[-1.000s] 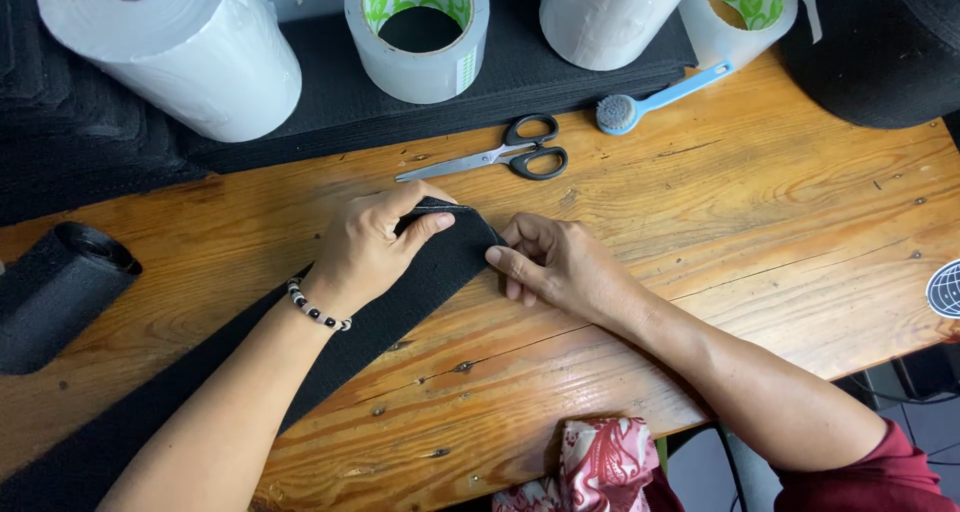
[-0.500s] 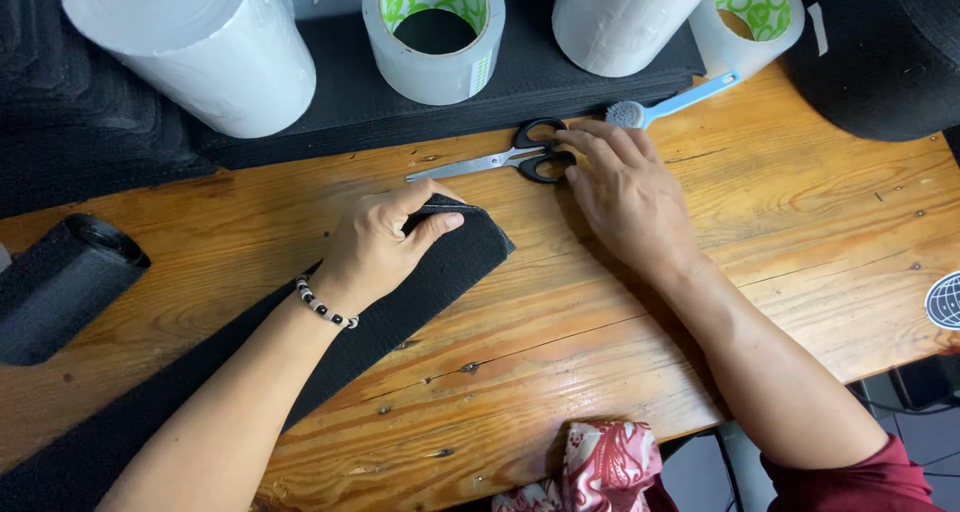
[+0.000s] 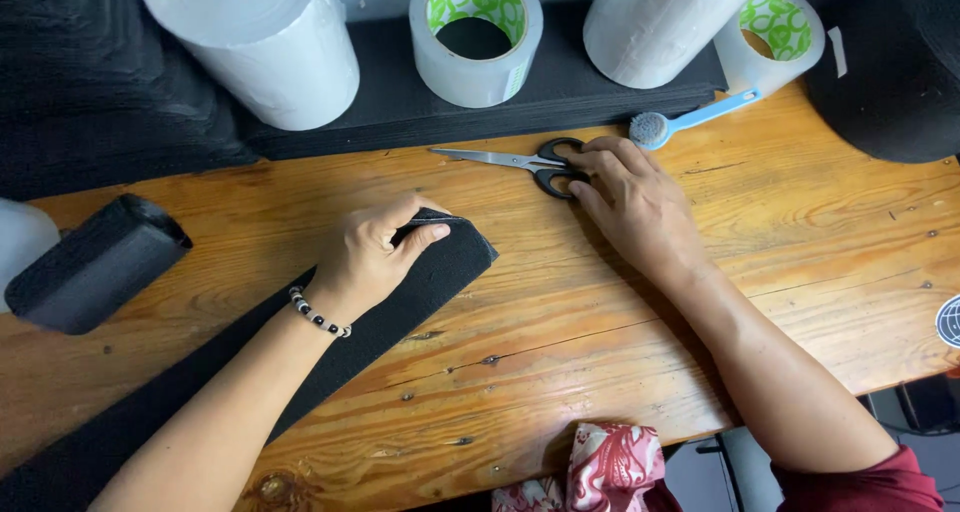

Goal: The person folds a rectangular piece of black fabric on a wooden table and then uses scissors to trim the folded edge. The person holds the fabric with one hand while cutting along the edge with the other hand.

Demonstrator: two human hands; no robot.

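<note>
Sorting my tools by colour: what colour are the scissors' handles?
Black, on the steel-bladed scissors under the right hand; the head view shows it.

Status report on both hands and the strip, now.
Left hand pressing down end of black strip. Right hand on scissors handles, scissors flat on table. Nothing between them.

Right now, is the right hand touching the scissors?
Touching. The head view shows the right hand with its fingers on the black handles of the scissors, which lie flat on the wooden table.
</note>
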